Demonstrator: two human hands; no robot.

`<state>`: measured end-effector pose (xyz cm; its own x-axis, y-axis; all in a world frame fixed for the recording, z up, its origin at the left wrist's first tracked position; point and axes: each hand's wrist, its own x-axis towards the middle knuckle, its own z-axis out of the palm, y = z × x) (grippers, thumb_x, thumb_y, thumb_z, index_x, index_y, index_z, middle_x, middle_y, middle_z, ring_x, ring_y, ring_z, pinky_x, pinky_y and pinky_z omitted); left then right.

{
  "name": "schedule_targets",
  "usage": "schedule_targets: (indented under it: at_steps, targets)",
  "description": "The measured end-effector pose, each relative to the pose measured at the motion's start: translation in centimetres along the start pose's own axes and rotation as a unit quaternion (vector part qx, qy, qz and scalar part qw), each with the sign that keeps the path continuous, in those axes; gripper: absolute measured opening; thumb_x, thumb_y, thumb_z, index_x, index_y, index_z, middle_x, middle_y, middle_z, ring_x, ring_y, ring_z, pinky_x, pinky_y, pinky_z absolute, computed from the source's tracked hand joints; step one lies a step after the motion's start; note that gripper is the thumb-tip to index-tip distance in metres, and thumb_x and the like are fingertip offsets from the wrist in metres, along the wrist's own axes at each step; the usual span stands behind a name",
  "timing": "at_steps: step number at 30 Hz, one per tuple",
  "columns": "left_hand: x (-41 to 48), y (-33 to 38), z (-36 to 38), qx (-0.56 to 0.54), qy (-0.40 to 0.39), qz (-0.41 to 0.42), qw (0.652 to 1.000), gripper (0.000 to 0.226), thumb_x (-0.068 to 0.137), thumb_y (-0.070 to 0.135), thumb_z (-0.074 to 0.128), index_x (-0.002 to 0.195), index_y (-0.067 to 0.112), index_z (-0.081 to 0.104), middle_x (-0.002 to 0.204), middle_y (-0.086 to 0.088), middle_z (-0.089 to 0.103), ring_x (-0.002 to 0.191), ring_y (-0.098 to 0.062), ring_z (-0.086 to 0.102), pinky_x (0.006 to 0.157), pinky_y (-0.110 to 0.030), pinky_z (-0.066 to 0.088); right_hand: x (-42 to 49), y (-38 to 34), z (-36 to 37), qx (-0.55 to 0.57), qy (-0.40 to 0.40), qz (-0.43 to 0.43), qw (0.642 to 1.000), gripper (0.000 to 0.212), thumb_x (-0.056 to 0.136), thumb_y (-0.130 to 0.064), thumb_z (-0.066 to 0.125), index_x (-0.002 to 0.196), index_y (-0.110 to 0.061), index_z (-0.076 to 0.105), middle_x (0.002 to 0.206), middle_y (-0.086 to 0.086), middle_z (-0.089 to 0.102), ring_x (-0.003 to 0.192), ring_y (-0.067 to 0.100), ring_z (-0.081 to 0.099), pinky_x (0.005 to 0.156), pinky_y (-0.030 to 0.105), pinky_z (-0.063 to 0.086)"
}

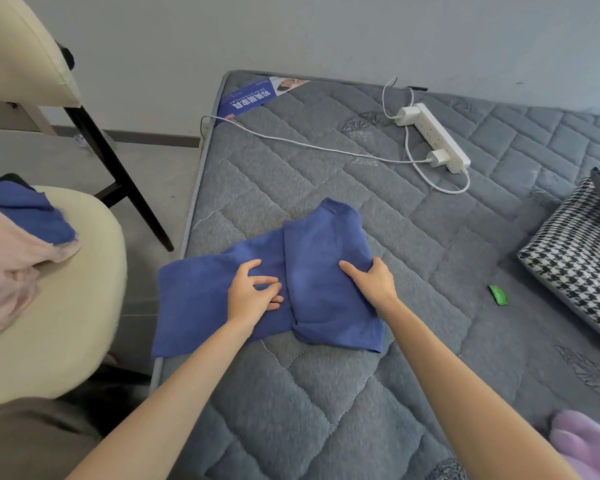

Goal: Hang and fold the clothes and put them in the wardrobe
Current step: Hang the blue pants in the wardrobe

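Grey quilted mattress (326, 410) lies beside cream chair (66, 306), below pale wall (326, 29).

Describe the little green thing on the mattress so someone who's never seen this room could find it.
Start at the grey quilted mattress. On its right side lies a black-and-white houndstooth cushion; between that cushion and the folded blue garment, nearer the cushion, lies the green item. It is small, flat and the only bright green thing there.
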<state>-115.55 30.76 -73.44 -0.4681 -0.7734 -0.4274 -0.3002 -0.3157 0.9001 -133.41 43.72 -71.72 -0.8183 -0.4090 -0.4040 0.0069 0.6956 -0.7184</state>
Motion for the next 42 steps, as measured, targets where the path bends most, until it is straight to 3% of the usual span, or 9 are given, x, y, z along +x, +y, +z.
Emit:
schedule_targets:
  at_steps: [4,8,14,23,27,31,35,39,42]
  targets:
    - [-0.1,0.0,-2.2,0.028,0.016,0.023,0.999,0.041,0.087,0.012,0.064,0.125,0.018,0.049,0.094,-0.001,0.067,0.065,-0.015,0.068,0.053,-0.021,0.055,-0.2,-0.8,-0.6,0.033,-0.011,0.005,0.999,0.040,0.073,-0.036,0.079,0.098,-0.016,0.055,0.096,-0.003,0.061,0.083,0.015,0.059,0.066,0.026,0.046]
    - [-0.2,0.7,-4.3,0.045,0.010,0.033,0.998,0.031,0.092,0.010,0.057,0.122,0.017,0.053,0.100,-0.003,0.064,0.074,-0.013,0.065,0.061,-0.023,0.054,-2.4,-2.7,0.4,-0.044,0.069,-0.105,0.991,0.022,0.075,-0.035,0.069,0.084,-0.025,0.053,0.084,-0.010,0.063,0.079,0.016,0.061,0.061,0.029,0.044]
    - [-0.1,1.9,-8.9,0.027,0.058,0.023,0.998,0.028,0.096,0.006,0.048,0.122,0.013,0.053,0.094,0.001,0.060,0.073,-0.010,0.059,0.065,-0.023,0.052,-6.4,-7.5,3.7,-0.102,0.035,-0.241,0.964,0.025,0.083,-0.036,0.064,0.106,-0.028,0.060,0.101,-0.009,0.060,0.084,0.011,0.052,0.068,0.027,0.037]
    - [-1.1,1.6,-15.0,-0.042,0.113,-0.061,0.991,0.030,0.100,0.015,0.040,0.128,0.012,0.051,0.104,-0.007,0.056,0.079,-0.019,0.053,0.059,-0.025,0.039,-11.5,-9.6,14.3,-0.114,-0.190,-0.266,0.938,0.033,0.089,-0.036,0.060,0.119,-0.022,0.066,0.108,-0.007,0.070,0.102,0.008,0.063,0.079,0.020,0.045]
    - [-1.8,0.8,-15.2,-0.046,0.065,-0.120,0.990,0.019,0.098,0.026,0.042,0.089,0.022,0.059,0.087,0.000,0.055,0.072,-0.014,0.049,0.060,-0.025,0.035,-10.6,-8.9,12.7,-0.085,-0.079,-0.289,0.950,0.022,0.090,-0.021,0.056,0.105,-0.025,0.070,0.098,-0.010,0.071,0.087,0.005,0.062,0.079,0.025,0.050]
    - [-2.1,0.7,-14.0,-0.067,0.014,-0.121,0.990,0.021,0.094,0.040,0.052,0.097,0.021,0.061,0.093,0.006,0.064,0.080,-0.008,0.058,0.063,-0.024,0.044,-9.6,-7.4,10.4,-0.189,-0.095,-0.318,0.924,0.025,0.093,-0.025,0.056,0.116,-0.019,0.062,0.116,0.000,0.062,0.110,0.021,0.055,0.089,0.037,0.047]
    - [-1.4,0.1,-12.6,0.106,0.116,-0.082,0.984,0.043,0.082,0.050,0.064,0.112,0.020,0.060,0.121,-0.004,0.054,0.117,-0.027,0.047,0.098,-0.035,0.040,-9.9,-5.6,9.3,-0.316,-0.109,-0.330,0.883,0.027,0.099,-0.027,0.041,0.123,-0.021,0.051,0.117,0.000,0.055,0.110,0.021,0.050,0.081,0.036,0.047]
    - [-1.4,0.5,-11.9,0.211,0.186,-0.045,0.959,0.053,0.081,0.038,0.068,0.126,0.016,0.050,0.132,-0.014,0.041,0.125,-0.034,0.032,0.099,-0.039,0.034,-9.8,-4.4,8.2,-0.285,-0.068,-0.314,0.903,0.030,0.093,-0.004,0.036,0.120,-0.013,0.045,0.118,0.002,0.047,0.107,0.022,0.043,0.070,0.037,0.046]
    - [-1.3,0.9,-11.6,0.300,0.203,0.122,0.924,0.055,0.084,0.031,0.066,0.133,0.019,0.044,0.133,-0.011,0.041,0.123,-0.032,0.034,0.099,-0.037,0.030,-9.3,-3.4,7.1,-0.272,-0.115,-0.311,0.903,0.043,0.084,0.004,0.040,0.122,-0.016,0.042,0.118,-0.001,0.046,0.097,0.020,0.046,0.062,0.034,0.042]
